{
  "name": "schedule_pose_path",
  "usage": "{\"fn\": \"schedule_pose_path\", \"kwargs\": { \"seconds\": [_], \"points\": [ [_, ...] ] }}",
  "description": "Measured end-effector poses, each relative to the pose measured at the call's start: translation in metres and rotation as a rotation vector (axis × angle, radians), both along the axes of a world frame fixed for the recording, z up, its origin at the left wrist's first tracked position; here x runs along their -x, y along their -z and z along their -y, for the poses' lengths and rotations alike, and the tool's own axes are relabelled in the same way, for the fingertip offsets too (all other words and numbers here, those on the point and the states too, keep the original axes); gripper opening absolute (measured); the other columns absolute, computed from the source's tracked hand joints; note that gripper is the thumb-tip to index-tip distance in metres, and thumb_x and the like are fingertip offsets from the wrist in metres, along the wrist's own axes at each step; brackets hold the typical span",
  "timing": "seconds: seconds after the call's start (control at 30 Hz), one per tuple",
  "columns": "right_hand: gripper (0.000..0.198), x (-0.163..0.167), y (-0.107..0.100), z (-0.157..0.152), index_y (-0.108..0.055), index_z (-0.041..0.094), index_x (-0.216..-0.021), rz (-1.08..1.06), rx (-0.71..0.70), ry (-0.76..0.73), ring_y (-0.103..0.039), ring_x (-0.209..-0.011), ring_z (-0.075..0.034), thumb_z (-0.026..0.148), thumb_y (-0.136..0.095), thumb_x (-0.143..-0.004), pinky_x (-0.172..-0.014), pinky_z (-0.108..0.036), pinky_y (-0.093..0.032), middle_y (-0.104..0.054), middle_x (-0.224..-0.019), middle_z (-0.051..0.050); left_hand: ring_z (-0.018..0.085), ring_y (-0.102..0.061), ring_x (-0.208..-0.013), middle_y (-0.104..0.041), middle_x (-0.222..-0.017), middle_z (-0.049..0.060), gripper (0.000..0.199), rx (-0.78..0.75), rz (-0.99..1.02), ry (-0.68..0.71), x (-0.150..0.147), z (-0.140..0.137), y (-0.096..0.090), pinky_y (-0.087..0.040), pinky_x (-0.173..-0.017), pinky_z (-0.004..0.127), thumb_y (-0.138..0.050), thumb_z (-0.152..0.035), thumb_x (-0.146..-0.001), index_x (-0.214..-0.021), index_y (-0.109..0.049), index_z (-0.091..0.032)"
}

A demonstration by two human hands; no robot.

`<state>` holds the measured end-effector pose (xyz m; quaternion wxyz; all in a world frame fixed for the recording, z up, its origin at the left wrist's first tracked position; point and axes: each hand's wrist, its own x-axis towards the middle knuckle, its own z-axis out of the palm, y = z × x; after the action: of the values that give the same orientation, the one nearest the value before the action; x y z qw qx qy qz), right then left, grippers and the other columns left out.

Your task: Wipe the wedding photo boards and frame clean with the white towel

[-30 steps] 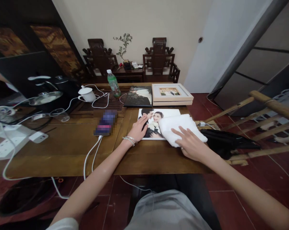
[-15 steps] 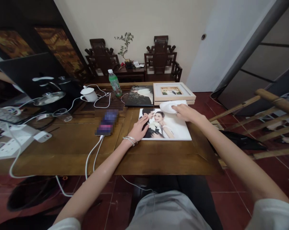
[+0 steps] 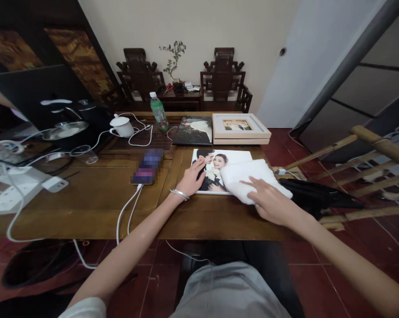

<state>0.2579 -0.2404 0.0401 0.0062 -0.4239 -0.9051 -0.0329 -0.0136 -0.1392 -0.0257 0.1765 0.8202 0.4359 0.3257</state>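
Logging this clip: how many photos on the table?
3: the white photo under the left hand, the dark photo behind it, the framed photo beside that; others may be hidden.

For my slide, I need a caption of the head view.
Left hand on a couple's portrait, right hand on a white towel overlapping its corner.

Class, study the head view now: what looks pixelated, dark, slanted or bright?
Head view: the phone is broken into coarse blocks; head view: the black panel shows little detail; head view: the door leans outward, likely wide-lens distortion; head view: the white cloth under the right hand looks bright, its texture faint.
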Motion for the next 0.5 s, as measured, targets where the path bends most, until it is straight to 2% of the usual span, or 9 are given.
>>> {"fn": "schedule_pose_path", "kwargs": {
  "seconds": [0.1, 0.2, 0.37, 0.5],
  "points": [
    [0.039, -0.002, 0.004, 0.015, -0.066, 0.018, -0.097, -0.014, 0.01, -0.029, -0.034, -0.133, -0.038, 0.002, -0.048, -0.067, -0.102, -0.055, -0.036, -0.046, -0.142, -0.011, 0.022, -0.033, -0.139, -0.041, -0.146, 0.013, 0.046, -0.006, -0.001, -0.006, -0.001, 0.001, 0.0, -0.025, -0.116, 0.041, -0.04, -0.03, -0.092, -0.133, -0.049, -0.012],
    [0.038, -0.001, 0.002, 0.004, -0.065, 0.017, -0.097, -0.01, 0.018, -0.01, -0.037, -0.131, -0.038, 0.001, -0.046, -0.067, -0.1, -0.053, -0.038, -0.048, -0.14, -0.013, 0.022, -0.033, -0.138, -0.042, -0.145, 0.013, 0.045, -0.009, -0.003, -0.011, -0.001, 0.001, -0.001, -0.025, -0.116, 0.041, -0.04, -0.029, -0.092, -0.132, -0.05, -0.011],
    [0.036, 0.004, -0.002, -0.053, -0.063, 0.013, -0.099, 0.023, -0.029, 0.097, -0.052, -0.115, -0.034, 0.004, -0.044, -0.071, -0.089, -0.045, -0.044, -0.058, -0.123, -0.019, 0.022, -0.033, -0.138, -0.043, -0.145, 0.011, 0.044, -0.005, 0.004, 0.001, 0.0, 0.0, -0.002, -0.026, -0.116, 0.042, -0.042, -0.031, -0.092, -0.133, -0.05, -0.015],
    [0.038, 0.013, -0.003, -0.098, -0.06, 0.011, -0.104, 0.064, -0.096, 0.162, -0.058, -0.098, -0.031, 0.006, -0.041, -0.072, -0.079, -0.039, -0.045, -0.064, -0.104, -0.019, 0.021, -0.033, -0.138, -0.042, -0.146, 0.011, 0.045, 0.002, 0.006, 0.007, 0.002, 0.0, -0.003, -0.025, -0.116, 0.04, -0.042, -0.031, -0.092, -0.134, -0.049, -0.015]
  ]
}}
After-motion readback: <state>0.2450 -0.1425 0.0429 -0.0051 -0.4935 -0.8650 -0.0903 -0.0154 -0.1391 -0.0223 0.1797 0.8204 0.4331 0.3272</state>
